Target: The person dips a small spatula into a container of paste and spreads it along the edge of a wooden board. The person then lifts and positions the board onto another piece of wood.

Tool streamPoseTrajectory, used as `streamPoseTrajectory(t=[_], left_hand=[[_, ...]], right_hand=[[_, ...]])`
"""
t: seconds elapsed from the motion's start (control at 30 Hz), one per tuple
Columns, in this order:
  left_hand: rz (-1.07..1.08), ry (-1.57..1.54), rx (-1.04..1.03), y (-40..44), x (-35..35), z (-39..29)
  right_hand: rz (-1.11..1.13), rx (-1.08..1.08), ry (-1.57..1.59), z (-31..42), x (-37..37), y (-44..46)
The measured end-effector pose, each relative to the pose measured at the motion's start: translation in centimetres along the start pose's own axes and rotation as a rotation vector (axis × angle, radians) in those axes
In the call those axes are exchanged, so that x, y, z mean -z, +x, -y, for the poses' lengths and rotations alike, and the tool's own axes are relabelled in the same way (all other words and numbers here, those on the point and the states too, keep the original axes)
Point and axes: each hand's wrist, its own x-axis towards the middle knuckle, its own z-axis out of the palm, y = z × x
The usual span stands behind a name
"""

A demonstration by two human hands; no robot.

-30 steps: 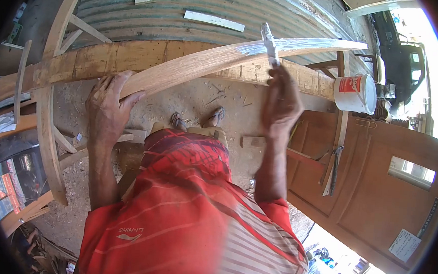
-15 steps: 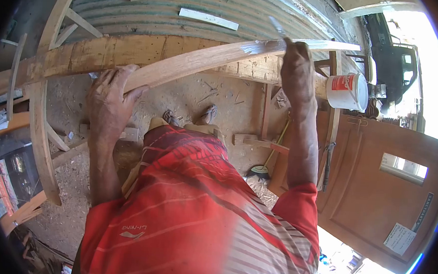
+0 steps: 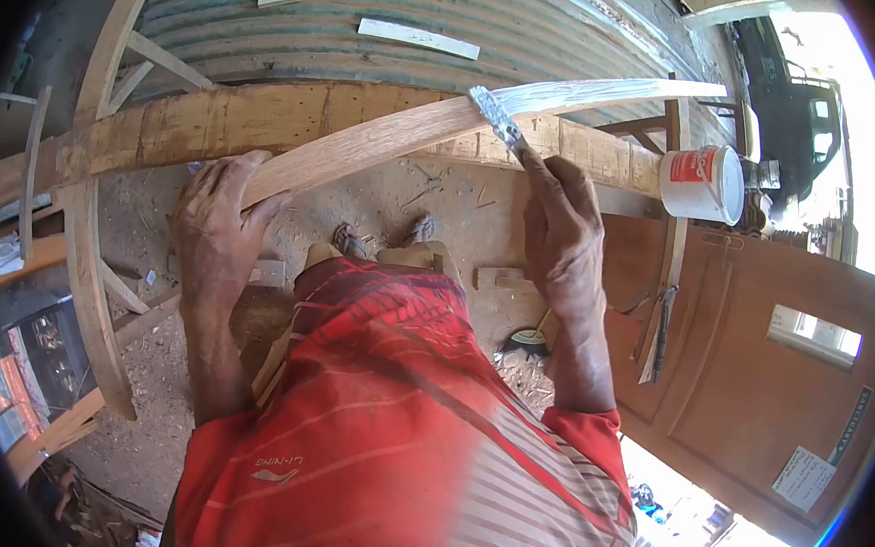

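A long wooden board [image 3: 365, 141] slants over a thick beam, its right part coated with white, streaky paint and its left part bare. My left hand [image 3: 223, 205] is closed around the board's near left end, thumb on one side and fingers on the other. In my right hand [image 3: 566, 216] is a paintbrush [image 3: 495, 115], gripped by its handle. Its white, paint-covered bristles touch the board where coated and bare wood meet. A white bucket with a red label [image 3: 705, 184] stands on the beam to the right of my right hand.
The thick beam [image 3: 206, 124] runs across on trestle legs [image 3: 96, 283]. Behind it are corrugated metal sheets [image 3: 322, 31] with two pale strips on them. A brown panelled door [image 3: 715, 331] leans at the right. Wood scraps and shavings litter the ground [image 3: 362, 194].
My right hand has moved left and down, bringing the brush from above the board onto it. White coating now covers more of the right part. My left hand keeps its hold.
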Motion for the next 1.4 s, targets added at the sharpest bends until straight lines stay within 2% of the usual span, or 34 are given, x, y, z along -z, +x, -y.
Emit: streamPoseTrajectory(t=[0.03,0.13,0.23,0.27,0.33,0.43,0.5,0.53,0.6,0.67,0.73,0.8,0.83,0.87,0.9,0.93,1.0,1.1,1.13,1.27,1.33,1.4], left_hand=[[0.000,-0.003,0.000,0.0,0.0,0.0],[-0.002,0.033,0.014,0.1,-0.1,0.0],[0.006,0.018,0.030,0.3,0.1,-0.4],[0.015,0.025,0.034,0.3,0.1,-0.6],[0.024,0.043,0.047,0.4,0.2,-0.7],[0.025,0.054,0.082,-0.1,-0.1,-0.4],[0.019,0.061,0.095,0.0,0.0,-0.9],[0.018,0.063,0.102,0.1,-0.1,-1.2],[0.040,0.069,0.135,0.1,-0.1,-1.2],[0.055,0.081,0.171,0.3,0.0,-1.5],[0.064,0.094,0.212,0.5,0.1,-2.0],[0.075,0.125,0.211,0.6,0.2,-2.1],[0.082,0.146,0.203,0.6,0.3,-2.0],[0.064,0.162,0.186,0.4,0.2,-1.7],[0.048,0.179,0.164,0.2,-0.2,-1.3],[0.031,0.193,0.143,0.2,-0.3,-1.1],[0.059,0.190,0.196,0.3,-0.1,-1.8],[0.066,0.164,0.211,0.4,-0.2,-1.6],[0.061,0.152,0.210,0.4,-0.1,-1.6],[0.074,0.166,0.284,0.9,-0.2,-2.1],[0.083,0.160,0.325,0.7,-0.1,-1.7],[0.082,0.173,0.277,0.7,0.1,-1.7]], right_hand=[[0.001,0.035,-0.021,-1.1,0.4,0.3],[0.071,-0.051,-0.087,-7.5,2.0,1.0],[-0.034,-0.030,-0.308,-12.6,2.8,2.0],[-0.035,-0.112,-0.250,-14.0,3.2,2.2],[-0.147,-0.021,-0.268,-15.4,4.0,2.9],[-0.064,-0.019,-0.171,-15.3,4.2,2.8],[0.071,-0.204,0.175,-12.1,3.6,2.3],[0.052,-0.078,0.210,-10.6,2.9,1.7],[0.131,-0.009,0.301,-7.8,3.0,2.1],[0.098,0.096,0.264,-7.6,3.2,2.3],[0.110,0.061,0.174,-9.4,3.0,2.2],[0.074,0.014,0.085,-12.9,3.3,1.9],[0.020,0.075,-0.086,-16.6,3.1,1.4],[-0.020,-0.039,-0.004,-17.9,3.9,1.9],[-0.031,-0.020,-0.072,-18.3,5.9,3.3],[-0.142,-0.083,-0.072,-18.9,6.0,3.7],[-0.191,-0.120,-0.088,-19.7,6.3,4.1],[-0.032,-0.091,0.045,-19.1,4.5,3.1],[0.014,-0.125,0.154,-16.9,4.4,2.9],[0.120,0.106,0.407,-11.0,2.5,2.0],[-0.003,0.214,0.319,-12.0,2.0,2.6],[-0.068,-0.124,0.351,-13.4,3.3,3.2]])
